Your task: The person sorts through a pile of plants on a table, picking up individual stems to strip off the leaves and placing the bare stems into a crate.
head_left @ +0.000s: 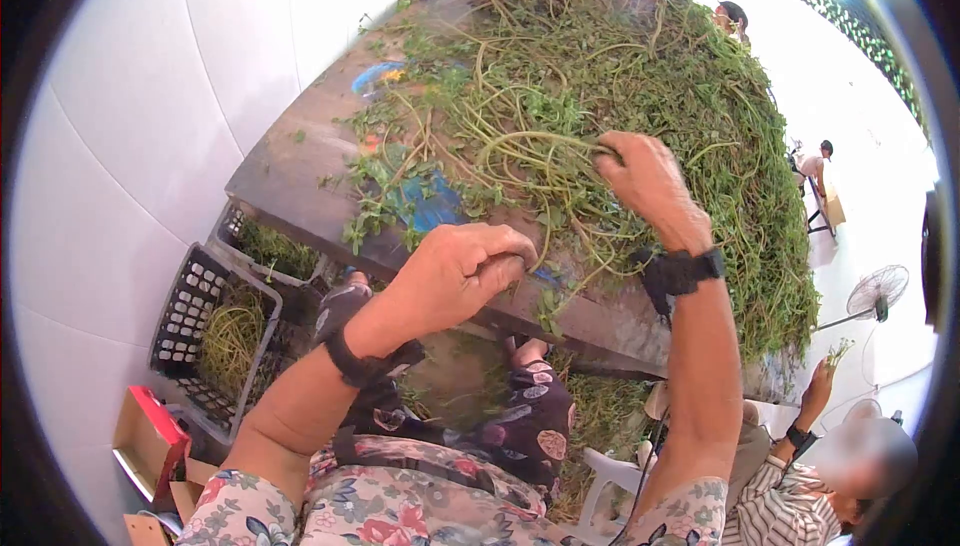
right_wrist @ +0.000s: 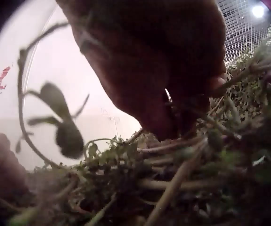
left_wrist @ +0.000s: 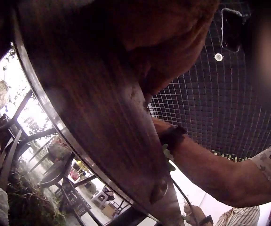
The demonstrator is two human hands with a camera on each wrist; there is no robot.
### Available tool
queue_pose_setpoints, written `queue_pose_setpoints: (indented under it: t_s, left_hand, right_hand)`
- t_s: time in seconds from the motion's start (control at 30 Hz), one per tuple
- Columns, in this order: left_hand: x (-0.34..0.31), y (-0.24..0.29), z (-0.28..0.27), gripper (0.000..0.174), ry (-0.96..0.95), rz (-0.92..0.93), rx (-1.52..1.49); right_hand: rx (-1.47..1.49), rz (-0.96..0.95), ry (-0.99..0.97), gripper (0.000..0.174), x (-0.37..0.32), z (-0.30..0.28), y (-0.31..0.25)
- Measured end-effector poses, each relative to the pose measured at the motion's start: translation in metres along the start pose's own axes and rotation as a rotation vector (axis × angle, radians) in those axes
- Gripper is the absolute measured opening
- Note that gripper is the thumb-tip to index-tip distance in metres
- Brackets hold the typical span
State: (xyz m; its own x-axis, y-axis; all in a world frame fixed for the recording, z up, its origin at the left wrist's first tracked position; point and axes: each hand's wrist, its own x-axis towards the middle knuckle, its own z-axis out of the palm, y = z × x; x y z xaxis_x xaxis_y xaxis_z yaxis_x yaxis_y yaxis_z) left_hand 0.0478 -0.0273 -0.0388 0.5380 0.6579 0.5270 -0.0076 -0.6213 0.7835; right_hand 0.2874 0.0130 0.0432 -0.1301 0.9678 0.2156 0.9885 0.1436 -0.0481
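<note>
Stems, long, thin, green, leafy: inboard of the dark wooden surface's near edge, pinched in right hand. Left hand curled; cannot tell if holding. Probably light, pliable, easily bruised; grip leafless lengths.

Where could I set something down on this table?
Mostly bare: the left table corner, between its edges and the blue patches. Crowded: the middle, with loose stems, and the far and right sides, under the plant heap.
</note>
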Motion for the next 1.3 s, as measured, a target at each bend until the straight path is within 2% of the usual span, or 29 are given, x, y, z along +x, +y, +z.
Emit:
queue_pose_setpoints:
  t_s: [0.07,0.1,0.2,0.3,0.4,0.5,0.6,0.9,1.0,1.13,1.23,1.3]
  left_hand:
    - [0.000,0.001,-0.001,0.012,-0.016,-0.001,0.014]
    - [-0.001,0.000,-0.001,0.012,-0.015,-0.006,0.008]
    - [-0.001,0.000,0.000,0.012,-0.007,-0.002,0.004]
    - [0.001,0.001,0.000,0.012,0.007,0.019,0.025]
    - [-0.001,0.000,0.001,0.012,0.014,0.004,0.008]
    - [0.000,0.002,0.001,0.012,0.003,-0.039,-0.015]
    - [0.000,0.004,0.000,0.012,-0.002,-0.051,0.015]
    - [0.001,0.006,0.000,0.011,0.004,-0.016,0.031]
    - [0.002,0.008,0.000,0.012,-0.001,-0.030,0.040]
    - [0.002,0.011,-0.001,0.013,-0.023,-0.074,0.060]
    - [0.002,0.008,0.001,0.013,-0.002,-0.042,0.077]
    - [0.002,0.003,0.003,0.014,0.022,0.010,0.077]
  right_hand:
    - [-0.067,0.051,-0.030,0.025,-0.002,-0.019,0.006]
    - [0.029,0.040,0.019,0.027,-0.007,-0.027,0.012]
    - [0.277,0.270,-0.020,0.032,-0.019,-0.066,0.020]
    - [0.682,0.363,0.195,0.024,-0.034,-0.097,0.030]
    - [0.815,0.211,0.630,0.020,-0.038,-0.117,0.057]
    - [1.182,0.162,0.754,0.021,-0.049,-0.141,0.067]
    - [1.271,0.127,0.822,0.018,-0.055,-0.129,0.069]
    - [1.815,0.016,0.689,0.024,-0.074,-0.067,0.046]
    - [1.967,0.180,0.832,0.028,-0.077,-0.061,0.021]
    - [2.119,-0.075,0.754,0.036,-0.084,-0.046,0.036]
    - [2.212,-0.146,0.739,0.039,-0.089,-0.042,0.027]
    - [2.188,-0.051,0.759,0.039,-0.095,-0.040,0.007]
